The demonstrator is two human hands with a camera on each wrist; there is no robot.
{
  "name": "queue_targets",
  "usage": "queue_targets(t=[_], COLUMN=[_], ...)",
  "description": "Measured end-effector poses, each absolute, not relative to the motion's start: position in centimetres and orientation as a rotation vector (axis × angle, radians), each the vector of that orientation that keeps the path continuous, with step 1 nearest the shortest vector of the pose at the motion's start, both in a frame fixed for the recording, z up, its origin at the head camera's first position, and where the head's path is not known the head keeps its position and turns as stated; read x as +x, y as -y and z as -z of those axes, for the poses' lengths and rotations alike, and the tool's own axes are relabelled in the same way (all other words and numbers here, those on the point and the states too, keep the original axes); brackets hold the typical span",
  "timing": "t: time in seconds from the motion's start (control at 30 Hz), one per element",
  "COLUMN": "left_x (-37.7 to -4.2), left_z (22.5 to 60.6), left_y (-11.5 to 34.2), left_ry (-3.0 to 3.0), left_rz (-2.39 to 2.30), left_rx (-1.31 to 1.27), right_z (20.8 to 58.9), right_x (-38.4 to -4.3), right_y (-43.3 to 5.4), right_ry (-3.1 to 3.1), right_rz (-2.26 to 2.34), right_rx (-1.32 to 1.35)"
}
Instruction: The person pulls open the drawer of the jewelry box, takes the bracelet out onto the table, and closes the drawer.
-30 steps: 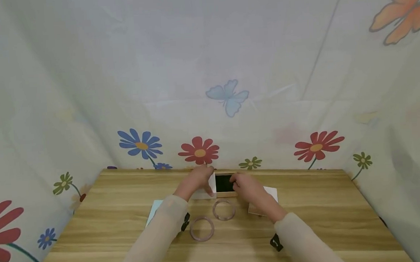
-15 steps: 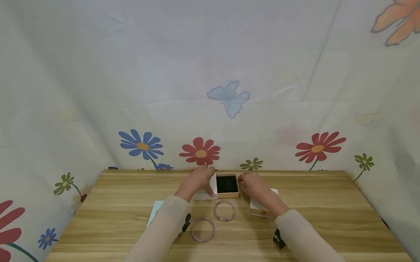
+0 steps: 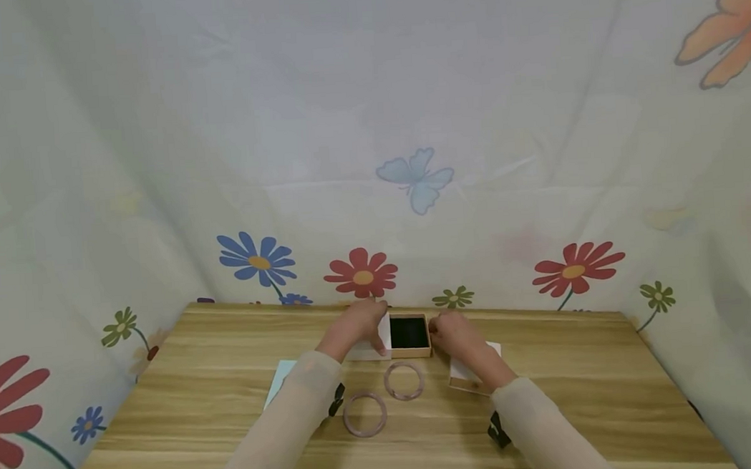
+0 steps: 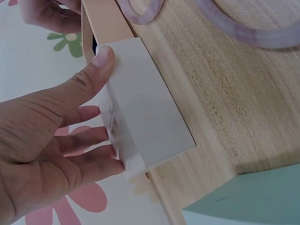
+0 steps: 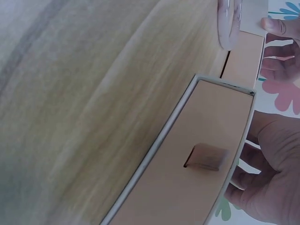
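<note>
The left hand [image 3: 354, 329] grips the white box cover [image 3: 368, 348], with the thumb on the near edge and the other fingers on the far side. The tan drawer [image 3: 411, 354] sticks out of the cover's right end and shows its black inside, at the back of the table [image 3: 227, 344]. The right hand [image 3: 460, 335] has bent fingers at the drawer's right end, but I cannot tell if they pinch it. Under the right wrist is a second white box [image 5: 173, 168] with a tan front and a little tab. Two pale purple bangles lie in front, one [image 3: 404, 381] near the drawer and one [image 3: 365, 415] closer to the person. A pale blue thing [image 3: 280, 381] is partly hidden by the left sleeve [image 3: 278, 430].
</note>
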State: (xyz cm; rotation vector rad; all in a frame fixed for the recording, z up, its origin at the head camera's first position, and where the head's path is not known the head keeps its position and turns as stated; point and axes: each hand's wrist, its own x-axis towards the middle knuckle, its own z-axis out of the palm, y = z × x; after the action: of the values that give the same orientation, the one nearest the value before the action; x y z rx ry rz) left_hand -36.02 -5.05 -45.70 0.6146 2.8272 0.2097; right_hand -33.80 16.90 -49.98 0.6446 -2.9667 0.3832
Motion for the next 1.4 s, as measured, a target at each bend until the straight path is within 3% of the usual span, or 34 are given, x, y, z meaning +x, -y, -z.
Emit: queue_targets(t=[1.4], left_x=[-36.4], left_z=[45.9], left_y=[5.1], left_ry=[-2.828], left_rz=[-0.185], left_rx=[0.659], right_z=[50.7], right_x=[-34.0], right_y=[-14.3], right_ry=[2.876], right_rz=[-0.359], right_rx=[0.751])
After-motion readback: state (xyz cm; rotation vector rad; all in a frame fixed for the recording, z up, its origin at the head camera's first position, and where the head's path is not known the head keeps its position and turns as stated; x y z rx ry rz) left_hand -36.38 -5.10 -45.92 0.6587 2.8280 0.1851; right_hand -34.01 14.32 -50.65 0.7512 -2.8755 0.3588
